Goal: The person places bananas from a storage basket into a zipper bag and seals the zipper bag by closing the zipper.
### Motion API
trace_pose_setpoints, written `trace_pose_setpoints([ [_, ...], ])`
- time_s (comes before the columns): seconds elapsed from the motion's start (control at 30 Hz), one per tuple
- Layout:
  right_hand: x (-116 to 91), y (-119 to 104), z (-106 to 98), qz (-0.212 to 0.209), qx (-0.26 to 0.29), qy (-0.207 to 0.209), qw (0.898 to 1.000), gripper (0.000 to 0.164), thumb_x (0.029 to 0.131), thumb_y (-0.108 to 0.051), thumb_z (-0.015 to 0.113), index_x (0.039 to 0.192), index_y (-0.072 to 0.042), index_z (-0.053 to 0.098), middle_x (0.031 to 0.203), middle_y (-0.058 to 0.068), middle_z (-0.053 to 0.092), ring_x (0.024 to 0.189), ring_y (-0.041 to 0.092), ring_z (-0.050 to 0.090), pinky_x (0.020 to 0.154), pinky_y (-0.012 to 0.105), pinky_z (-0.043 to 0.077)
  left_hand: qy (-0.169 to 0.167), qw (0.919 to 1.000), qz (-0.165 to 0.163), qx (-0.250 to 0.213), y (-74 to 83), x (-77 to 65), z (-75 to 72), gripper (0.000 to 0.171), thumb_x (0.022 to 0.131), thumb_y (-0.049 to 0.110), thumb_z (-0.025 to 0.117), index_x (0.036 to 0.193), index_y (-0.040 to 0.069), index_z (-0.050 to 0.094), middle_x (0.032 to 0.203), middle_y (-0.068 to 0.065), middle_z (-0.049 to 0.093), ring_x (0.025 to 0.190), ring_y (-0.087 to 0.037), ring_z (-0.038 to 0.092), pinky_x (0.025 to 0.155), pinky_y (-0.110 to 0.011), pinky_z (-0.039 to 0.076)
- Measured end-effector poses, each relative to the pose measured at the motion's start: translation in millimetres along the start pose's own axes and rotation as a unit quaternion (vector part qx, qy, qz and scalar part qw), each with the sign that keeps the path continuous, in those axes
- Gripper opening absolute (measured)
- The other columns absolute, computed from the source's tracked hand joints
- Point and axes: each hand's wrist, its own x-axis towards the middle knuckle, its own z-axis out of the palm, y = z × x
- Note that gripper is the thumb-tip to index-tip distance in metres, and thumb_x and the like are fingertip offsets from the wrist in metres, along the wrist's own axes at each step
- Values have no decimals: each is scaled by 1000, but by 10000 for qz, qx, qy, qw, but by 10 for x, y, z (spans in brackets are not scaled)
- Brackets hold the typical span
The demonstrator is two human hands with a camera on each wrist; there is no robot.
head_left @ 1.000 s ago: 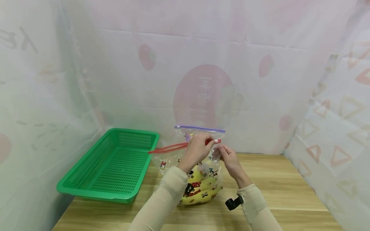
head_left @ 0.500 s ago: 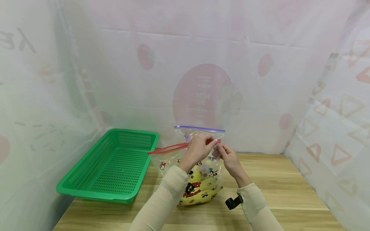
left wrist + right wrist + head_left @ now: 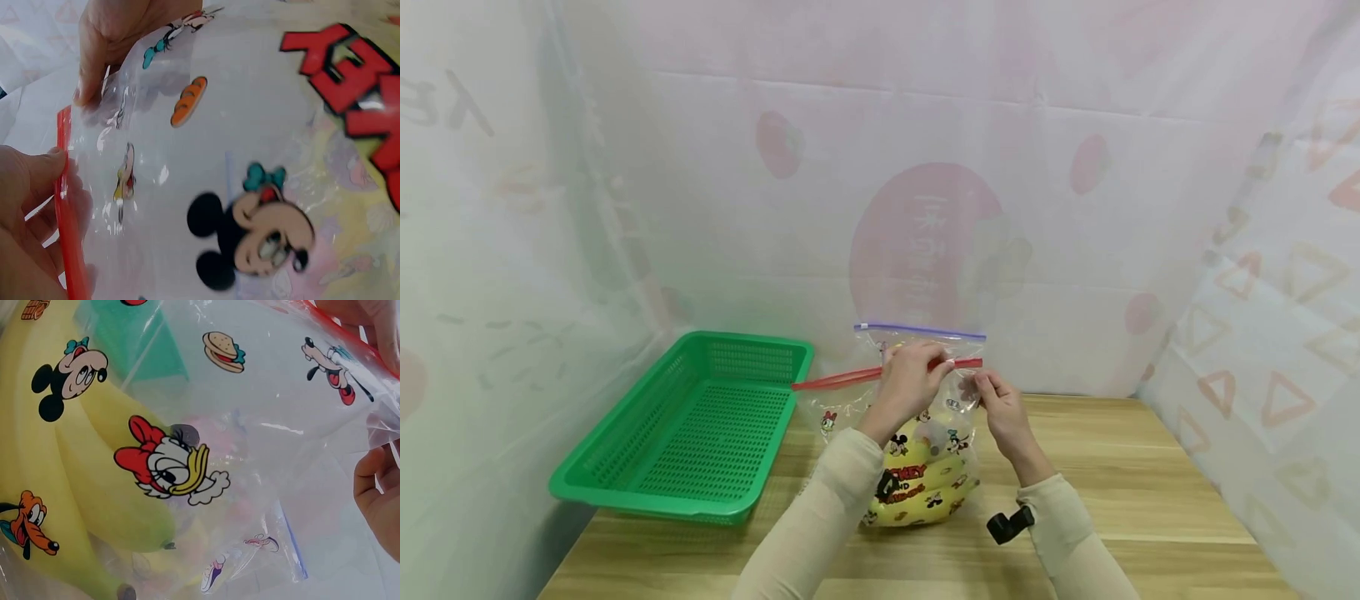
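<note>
A clear zip bag (image 3: 835, 408) with cartoon prints stands on the table and holds yellow bananas (image 3: 94, 481). Along its top runs a red zip strip (image 3: 842, 379), whose two edges lie apart on the left. My left hand (image 3: 910, 379) pinches this strip near its right end, with a small white slider at the fingertips. Just below that end, my right hand (image 3: 1006, 417) pinches the bag's right edge between thumb and finger. Behind the red strip rises a second clear bag, topped with a purple zip (image 3: 917, 331).
A green plastic basket (image 3: 752, 467) with slotted sides sits at the left, its right rim close to the red strip's left end. Pale printed curtains (image 3: 715, 208) surround the wooden table (image 3: 1090, 467) at the back and sides.
My left hand has shifted slightly left along the red strip, and more of the strip shows to its right. My right hand has moved slightly right, still pinching the bag.
</note>
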Motion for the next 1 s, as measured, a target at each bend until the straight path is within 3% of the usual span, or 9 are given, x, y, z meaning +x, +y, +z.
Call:
trace_pose_setpoints([
  [0.17,3,7,-11,35,-32,41,10000,37,102,-18,41,103,18,54,83,-4,61,76,9,58,70,23,48,36,10000,-4,1,-89,-15,-43,12,92,31,61,88,23,68,91,10,66,86,-10,59,105,-56,21],
  [0.4,5,25,-23,-44,-111,-37,9999,37,102,-17,41,102,17,55,83,-4,64,75,10,58,67,22,47,60,10000,-21,41,-228,-80,-124,12,92,30,62,85,21,68,88,8,65,79,-10,58,94,-46,33],
  [0.73,8,61,-91,-230,-386,67,9990,35,101,-15,44,100,17,58,81,-3,67,72,9,57,62,23,45,7,9998,-102,160,-433,-183,-256,12,92,30,62,88,20,68,88,7,65,78,-12,58,91,-48,35],
  [1.0,-1,61,-141,-151,-461,182,9987,33,101,-11,44,97,17,60,79,0,67,70,9,57,60,21,45,15,9996,-282,100,-562,-244,-340,11,91,29,64,86,20,67,84,8,65,73,-11,57,88,-45,35],
])
